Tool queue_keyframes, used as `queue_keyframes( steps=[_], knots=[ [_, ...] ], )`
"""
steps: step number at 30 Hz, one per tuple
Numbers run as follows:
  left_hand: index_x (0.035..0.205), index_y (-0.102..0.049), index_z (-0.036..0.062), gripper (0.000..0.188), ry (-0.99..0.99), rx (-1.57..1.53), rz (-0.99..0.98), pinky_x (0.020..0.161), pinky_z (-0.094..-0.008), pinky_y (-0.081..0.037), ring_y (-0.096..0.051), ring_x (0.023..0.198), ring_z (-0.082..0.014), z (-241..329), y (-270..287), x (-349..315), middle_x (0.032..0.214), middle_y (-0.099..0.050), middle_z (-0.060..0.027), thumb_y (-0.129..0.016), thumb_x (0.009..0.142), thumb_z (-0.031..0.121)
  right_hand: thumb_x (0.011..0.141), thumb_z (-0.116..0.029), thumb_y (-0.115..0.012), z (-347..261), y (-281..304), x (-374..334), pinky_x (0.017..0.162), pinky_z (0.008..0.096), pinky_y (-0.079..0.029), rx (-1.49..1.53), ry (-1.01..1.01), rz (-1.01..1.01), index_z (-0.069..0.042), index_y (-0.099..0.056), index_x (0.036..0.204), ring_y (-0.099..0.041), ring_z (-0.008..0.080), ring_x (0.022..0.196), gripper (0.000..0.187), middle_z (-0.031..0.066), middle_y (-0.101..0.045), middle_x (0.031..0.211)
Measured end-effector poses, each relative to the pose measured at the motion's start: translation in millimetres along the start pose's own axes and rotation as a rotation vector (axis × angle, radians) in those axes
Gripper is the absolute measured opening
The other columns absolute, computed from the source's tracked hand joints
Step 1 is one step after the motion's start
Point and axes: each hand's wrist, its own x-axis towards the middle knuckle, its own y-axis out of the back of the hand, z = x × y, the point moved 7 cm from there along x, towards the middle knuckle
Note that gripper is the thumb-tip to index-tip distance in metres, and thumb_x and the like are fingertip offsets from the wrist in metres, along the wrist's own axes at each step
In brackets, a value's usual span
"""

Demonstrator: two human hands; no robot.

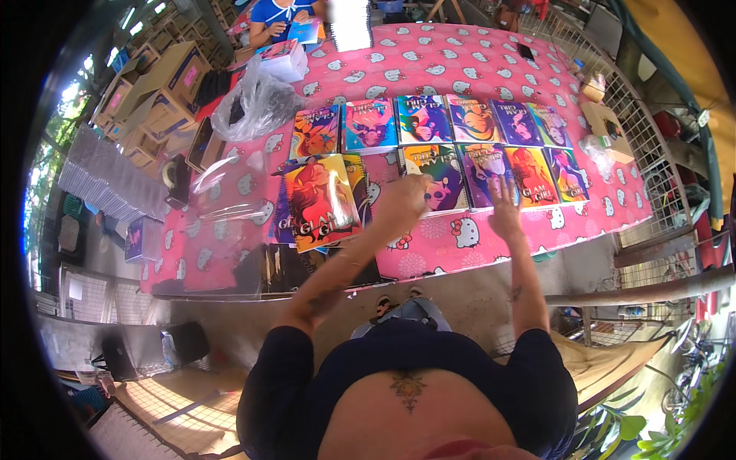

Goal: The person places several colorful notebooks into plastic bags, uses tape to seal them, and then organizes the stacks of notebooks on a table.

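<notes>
Colourful illustrated notebooks lie in two rows across a pink tablecloth [429, 257]. My left hand [406, 201] is closed at the left edge of a green-and-purple notebook [445, 188] in the near row; its fingertips are partly blurred. With fingers spread, my right hand [504, 215] rests on the lower part of a lilac notebook [485, 165] just to the right. Further right in this row are a red-orange notebook [530, 178] and a dark blue one [567, 175]. Left of my left hand, a yellow-and-red notebook [323, 195] tops an uneven pile of others.
A clear plastic bag [257, 103] and loose clear film [226, 192] lie at the left. Behind them stands a stack of books [282, 61], near a person [284, 19] holding a blue booklet. Cardboard boxes [165, 88] line the left side; a phone [525, 51] lies far right.
</notes>
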Motion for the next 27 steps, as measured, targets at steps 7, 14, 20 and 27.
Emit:
queue_keyframes(
  steps=[7, 14, 20, 27],
  knots=[
    [0.133, -0.050, 0.0086, 0.053, 0.220, -0.207, -0.574, 0.079, -0.0390, -0.054, -0.062, 0.101, -0.0300, 23.8, -53.8, 0.9, 0.123, -0.058, -0.0188, -0.057, 0.081, 0.000, 0.083, 0.000, -0.060, 61.8, 20.4, -16.2, 0.081, 0.0444, -0.050, 0.430, 0.156, 0.324, -0.006, -0.064, 0.113, -0.065, 0.0314, 0.098, 0.031, 0.0153, -0.068, 0.102],
    [0.119, -0.057, -0.0024, 0.066, 0.400, -1.026, 0.188, 0.069, -0.0321, -0.058, -0.069, 0.081, -0.0208, -71.8, 184.6, 16.2, 0.107, -0.065, -0.0134, -0.055, 0.092, 0.058, 0.091, -0.007, -0.062, -36.0, 141.3, -28.0, 0.064, 0.0321, -0.052, 1.161, -0.054, 0.606, -0.004, -0.067, 0.106, -0.065, 0.0266, 0.067, 0.016, 0.0163, -0.068, 0.084],
    [0.100, -0.062, -0.0008, 0.066, 0.411, -0.680, 0.273, 0.062, -0.0313, -0.051, -0.063, 0.069, -0.0164, -104.4, 280.0, 16.3, 0.086, -0.067, -0.0085, -0.060, 0.086, 0.064, 0.079, -0.013, -0.072, -248.9, 105.2, -26.4, 0.087, 0.0380, -0.050, 0.712, 0.611, 0.443, -0.015, -0.067, 0.117, -0.058, 0.0266, 0.108, 0.039, 0.0061, -0.060, 0.124],
    [0.109, -0.066, 0.0056, 0.044, 0.467, 0.068, -0.125, 0.061, -0.0425, -0.051, -0.066, 0.067, -0.0321, -185.9, 118.1, -22.9, 0.075, -0.067, -0.0132, -0.071, 0.082, 0.040, 0.081, -0.002, -0.059, -243.6, 42.7, 83.4, 0.080, 0.0365, -0.053, 1.073, 0.438, -0.033, -0.003, -0.067, 0.112, -0.068, 0.0304, 0.086, 0.032, 0.0166, -0.068, 0.103]
  ],
)
